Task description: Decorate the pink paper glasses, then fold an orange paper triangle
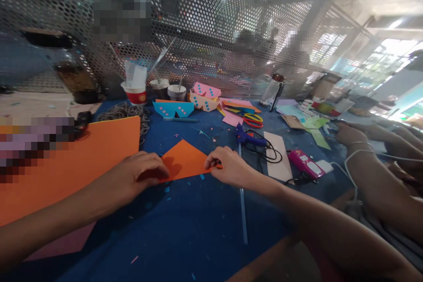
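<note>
A piece of orange paper [185, 162], shaped like a triangle with its point away from me, lies on the blue table in front of me. My left hand [147, 169] is closed with its curled fingers and thumb at the paper's left corner. At the right corner, my right hand [228, 165] pinches the paper between thumb and fingers. A blue glue gun [250, 136] lies just beyond my right hand, and a clear glue stick [243, 218] reaches out below that wrist. Large orange sheets [109, 145] are left of my left hand.
Folded paper shapes with small squares, one blue [173, 108], stand at the back beside paper cups [135, 93]. Scissors [253, 120], a pen [180, 120], a magenta device [306, 164] and paper scraps lie around. Another person's arms [366, 158] are at the right. A jar [76, 75] stands back left.
</note>
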Motion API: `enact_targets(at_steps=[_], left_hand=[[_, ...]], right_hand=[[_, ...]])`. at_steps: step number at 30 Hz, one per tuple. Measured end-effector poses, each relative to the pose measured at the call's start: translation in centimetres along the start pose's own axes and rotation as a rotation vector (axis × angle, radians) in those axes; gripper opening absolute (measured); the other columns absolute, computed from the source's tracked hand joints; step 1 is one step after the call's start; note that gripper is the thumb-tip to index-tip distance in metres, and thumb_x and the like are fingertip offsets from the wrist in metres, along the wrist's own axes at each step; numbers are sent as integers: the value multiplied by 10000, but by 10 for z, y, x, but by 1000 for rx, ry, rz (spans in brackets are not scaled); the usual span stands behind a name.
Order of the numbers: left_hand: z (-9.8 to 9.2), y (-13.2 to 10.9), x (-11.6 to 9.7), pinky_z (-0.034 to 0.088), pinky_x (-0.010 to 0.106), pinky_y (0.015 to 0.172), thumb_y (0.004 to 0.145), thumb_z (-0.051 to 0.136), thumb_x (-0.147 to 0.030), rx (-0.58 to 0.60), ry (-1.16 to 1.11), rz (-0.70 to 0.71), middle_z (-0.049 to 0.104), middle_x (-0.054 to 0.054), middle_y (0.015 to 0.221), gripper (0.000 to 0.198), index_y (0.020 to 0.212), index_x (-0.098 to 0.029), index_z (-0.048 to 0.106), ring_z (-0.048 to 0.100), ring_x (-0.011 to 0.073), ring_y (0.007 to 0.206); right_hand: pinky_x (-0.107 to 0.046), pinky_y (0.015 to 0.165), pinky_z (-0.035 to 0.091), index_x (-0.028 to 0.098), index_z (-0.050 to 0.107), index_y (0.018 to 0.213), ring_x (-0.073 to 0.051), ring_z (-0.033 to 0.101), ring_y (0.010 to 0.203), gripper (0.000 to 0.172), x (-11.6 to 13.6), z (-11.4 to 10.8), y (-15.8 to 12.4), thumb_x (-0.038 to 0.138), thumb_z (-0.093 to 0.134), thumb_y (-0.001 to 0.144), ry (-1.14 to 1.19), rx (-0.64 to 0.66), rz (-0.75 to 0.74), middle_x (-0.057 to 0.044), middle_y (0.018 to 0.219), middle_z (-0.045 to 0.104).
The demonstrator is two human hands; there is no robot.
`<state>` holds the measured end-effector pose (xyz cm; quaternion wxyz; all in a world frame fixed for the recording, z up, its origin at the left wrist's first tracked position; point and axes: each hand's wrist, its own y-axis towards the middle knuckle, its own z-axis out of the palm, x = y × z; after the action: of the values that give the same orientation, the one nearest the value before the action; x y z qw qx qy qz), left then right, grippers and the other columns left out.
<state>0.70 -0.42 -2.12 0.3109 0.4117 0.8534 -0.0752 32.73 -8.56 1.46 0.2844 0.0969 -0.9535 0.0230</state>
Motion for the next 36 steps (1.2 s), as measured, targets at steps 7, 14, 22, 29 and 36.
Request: enact_targets(at_steps=[7,14,22,29,36], left_hand=[[-4,0,0,546,388,904,1011,632,-358,1,-73,53,782,45,1072,180,1004,-295,799,696,253,1019],[-6,-2,14,575,406,933,979,623,-289,6,-138,110,805,50,1098,218,1089,-328,807,725,271,1079],[-16,-6,8,609,395,911,999,636,-312,26,-206,86,814,40,1150,250,1172,-338,815,760,252,1045],[-25,-11,5,612,388,1007,1017,655,-350,81,-206,37,810,19,1270,276,1256,-376,791,759,264,1167],[-35,-11,4,601,419,1088,990,664,-295,188,-237,-25,777,21,1399,345,1297,-402,780,740,282,1264]], right_hand=[[-386,921,479,222,813,959,-231,640,1030,291,-6,-5,-3,21,646,831,34,-2,-11,-50,1037,766],[-380,942,500,203,801,987,-226,653,1049,372,-7,-11,-5,-51,594,813,62,33,-9,-56,1062,767],[-383,984,495,205,797,1022,-222,662,1097,473,-7,-19,-6,-112,527,795,64,78,-26,-50,1108,767],[-384,1033,493,205,786,1064,-221,678,1148,512,-10,-24,-8,-126,506,790,93,122,-45,-54,1160,765],[-375,1080,480,196,774,1097,-200,681,1183,576,-16,-29,-8,-153,467,757,151,170,-108,-57,1210,759]])
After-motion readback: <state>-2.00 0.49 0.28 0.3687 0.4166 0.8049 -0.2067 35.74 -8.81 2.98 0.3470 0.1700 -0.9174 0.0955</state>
